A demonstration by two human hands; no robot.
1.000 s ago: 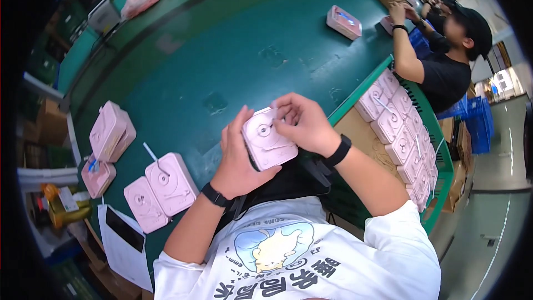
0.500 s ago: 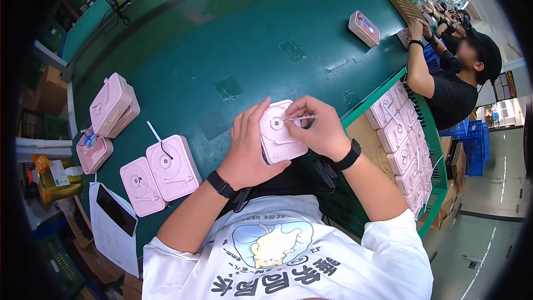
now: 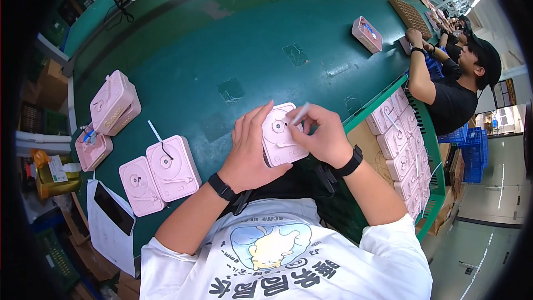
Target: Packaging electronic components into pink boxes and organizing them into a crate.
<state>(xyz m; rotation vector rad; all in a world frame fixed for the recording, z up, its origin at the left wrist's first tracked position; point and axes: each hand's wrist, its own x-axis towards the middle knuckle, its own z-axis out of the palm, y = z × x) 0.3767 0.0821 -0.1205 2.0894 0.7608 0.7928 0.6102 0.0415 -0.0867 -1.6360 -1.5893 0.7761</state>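
A pink housing shaped like a small record player is gripped along its left side and lower edge by my left hand. Its round disc faces up, with a small hub in the middle. Over the housing's right side, my right hand pinches a thin whitish strip that slants up from the fingertips. The strip's lower end is hidden by the fingers. To the left, two similar pink housings lie side by side on the bench; a white-ended black lead stands up from the right one.
The green bench stretches ahead. Further left, a pink housing leans on an open pink shell with blue wires. A phone lies on paper. At right, a green crate holds several housings; a co-worker sits beyond.
The strip in my right hand has swung from nearly level to a steep upward slant. My left hand keeps its grip on the housing. The co-worker's hands have shifted slightly.
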